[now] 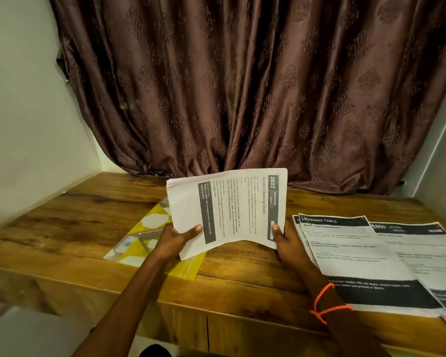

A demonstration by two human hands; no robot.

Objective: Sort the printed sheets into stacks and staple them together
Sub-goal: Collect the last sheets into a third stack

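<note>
I hold a small bundle of printed sheets point(232, 210) upright above the wooden table point(88, 217), turned sideways so the text runs vertically; its header reads "2652". My left hand point(177, 240) grips the bundle's lower left corner, thumb on the front. My right hand point(285, 239) pinches the lower right corner by the dark header band. To the right lie two flat stacks: one headed "DRESSING TABLE" point(355, 256) and another point(430, 251) partly under it at the far right. No stapler is visible.
A yellow and white plastic packet point(144, 235) lies on the table under and left of the held sheets. A brown patterned curtain point(242, 86) hangs behind the table. White walls flank both sides. An orange thread band circles my right wrist.
</note>
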